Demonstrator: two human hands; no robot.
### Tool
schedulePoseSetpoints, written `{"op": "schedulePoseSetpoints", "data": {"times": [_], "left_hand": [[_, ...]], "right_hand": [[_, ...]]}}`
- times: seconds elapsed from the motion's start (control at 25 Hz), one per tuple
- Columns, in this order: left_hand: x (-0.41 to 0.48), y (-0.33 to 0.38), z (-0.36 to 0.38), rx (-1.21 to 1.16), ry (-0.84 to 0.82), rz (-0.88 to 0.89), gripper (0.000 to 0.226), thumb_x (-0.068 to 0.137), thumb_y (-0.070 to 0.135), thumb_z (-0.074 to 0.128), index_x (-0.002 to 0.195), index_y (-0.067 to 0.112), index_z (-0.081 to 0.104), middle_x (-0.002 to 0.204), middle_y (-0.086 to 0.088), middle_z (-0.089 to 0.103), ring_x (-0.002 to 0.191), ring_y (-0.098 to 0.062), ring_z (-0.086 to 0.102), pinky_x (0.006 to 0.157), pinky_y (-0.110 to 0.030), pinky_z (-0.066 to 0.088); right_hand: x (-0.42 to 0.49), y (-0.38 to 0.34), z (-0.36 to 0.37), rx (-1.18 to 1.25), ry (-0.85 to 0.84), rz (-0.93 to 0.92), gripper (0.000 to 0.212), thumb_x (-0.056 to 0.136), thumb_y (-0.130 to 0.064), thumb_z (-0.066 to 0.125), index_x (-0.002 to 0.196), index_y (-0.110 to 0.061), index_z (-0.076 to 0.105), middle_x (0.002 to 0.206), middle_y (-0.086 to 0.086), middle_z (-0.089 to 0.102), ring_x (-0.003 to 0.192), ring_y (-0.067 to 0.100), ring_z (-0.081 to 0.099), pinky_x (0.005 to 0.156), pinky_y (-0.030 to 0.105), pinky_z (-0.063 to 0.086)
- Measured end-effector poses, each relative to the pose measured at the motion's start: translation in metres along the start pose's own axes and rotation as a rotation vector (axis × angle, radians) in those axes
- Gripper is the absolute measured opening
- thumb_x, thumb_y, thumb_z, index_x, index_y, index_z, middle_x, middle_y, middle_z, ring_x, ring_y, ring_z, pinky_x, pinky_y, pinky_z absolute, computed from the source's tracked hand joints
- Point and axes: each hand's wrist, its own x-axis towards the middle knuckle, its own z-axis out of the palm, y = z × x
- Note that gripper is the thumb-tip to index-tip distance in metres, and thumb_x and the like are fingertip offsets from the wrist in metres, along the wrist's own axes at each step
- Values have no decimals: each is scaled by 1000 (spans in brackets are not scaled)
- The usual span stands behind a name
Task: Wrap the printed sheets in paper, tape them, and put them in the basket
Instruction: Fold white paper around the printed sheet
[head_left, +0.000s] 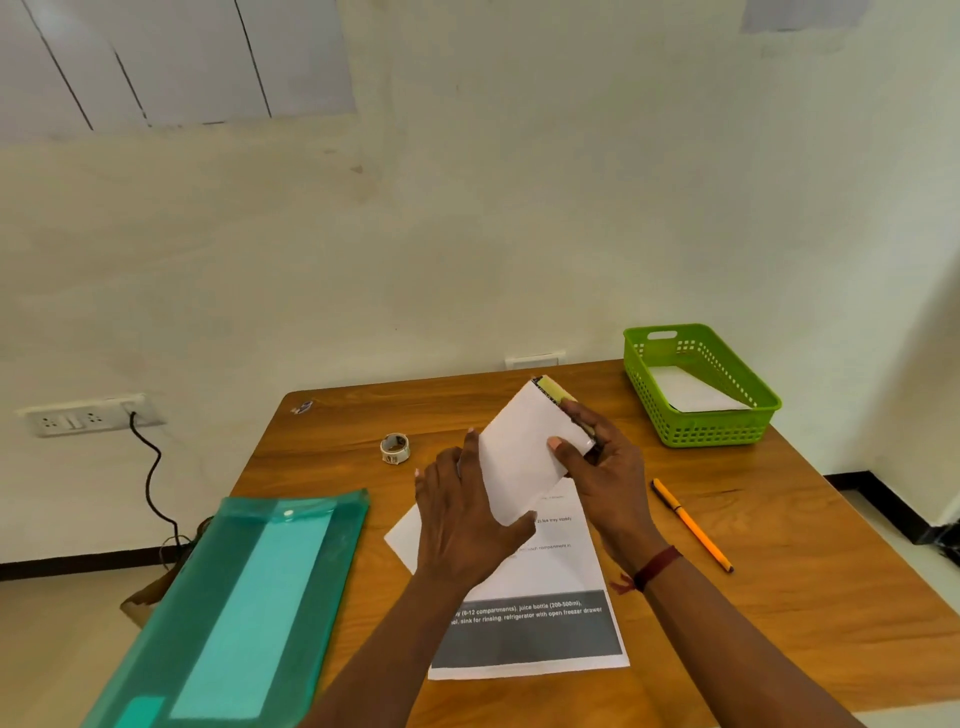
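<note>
Both my hands hold a folded white paper packet (524, 457) tilted up above the table. My left hand (462, 514) grips its lower left edge, thumb under the bottom corner. My right hand (602, 473) pinches the right edge, thumb on the white face; a printed yellowish edge shows at the packet's top end. Under my hands lies a printed sheet (535, 623) with a grey band of text. A small roll of tape (395, 448) stands on the table to the left. The green basket (727, 431) at the far right corner holds one white wrapped packet (691, 392).
A teal plastic folder (244, 608) overhangs the wooden table's (779, 571) left front edge. An orange pen (691, 525) lies to the right of my right hand. A wall socket with a black cable (150, 478) is at the left, beyond the table.
</note>
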Motion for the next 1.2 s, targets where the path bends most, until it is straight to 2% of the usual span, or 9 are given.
{"op": "schedulePoseSetpoints", "data": {"times": [0.08,0.2,0.32,0.4,0.48,0.64,0.76,1.04,1.2], "left_hand": [[7,10,-7,-79,-13,-55,118,58,87,55,146,33,-3,147,1,25,133,-19,27,111,-44,29],[20,23,-25,-337,3,-102,111,58,85,62,147,32,20,143,8,36,126,-11,39,100,-31,42],[39,33,-46,-730,39,-166,56,79,53,72,125,26,55,116,9,63,95,-6,61,73,-16,53],[52,38,-59,-942,29,-221,23,86,32,72,106,22,66,98,2,72,85,-14,68,70,-26,59],[60,41,-69,-1042,38,-222,10,88,19,71,98,19,69,92,3,74,84,-14,71,72,-30,60],[62,46,-75,-1099,41,-238,13,90,12,68,94,25,68,89,11,73,81,-5,70,65,-19,55],[57,45,-74,-1143,35,-296,16,91,12,66,96,27,69,95,9,74,86,-9,71,68,-21,56],[48,56,-73,-1280,64,-357,12,87,23,71,95,14,73,90,-1,75,82,-16,70,70,-26,57],[46,54,-74,-1170,121,-321,8,87,26,70,86,20,74,83,3,75,77,-10,69,67,-24,57]], "right_hand": [[10,-11,3,8,-18,-55,47,89,-4,67,124,-34,60,121,-7,67,104,9,66,78,27,58],[26,-22,5,-40,-50,-141,59,88,-3,66,132,-39,54,122,1,66,103,17,66,82,30,57],[37,-32,7,-104,-45,-178,60,87,-2,67,132,-38,53,105,11,66,94,29,64,81,39,58],[40,-35,10,-127,-42,-192,52,86,0,67,127,-30,57,98,12,67,90,30,63,79,43,58],[39,-36,13,-149,-41,-223,40,87,1,67,119,-23,61,104,5,68,91,21,66,78,43,58],[35,-30,17,-174,-41,-218,28,88,-1,66,111,-17,68,112,-3,69,99,12,66,77,30,57],[30,-26,20,-142,-30,-186,25,88,-5,68,109,-18,70,112,-4,70,101,8,66,78,23,55],[23,-30,34,33,179,-184,11,78,-13,79,88,-12,75,90,-1,74,88,13,70,78,27,57],[21,-31,32,39,187,-173,10,81,-10,77,88,-15,72,87,-3,72,82,9,67,73,24,55]]}}
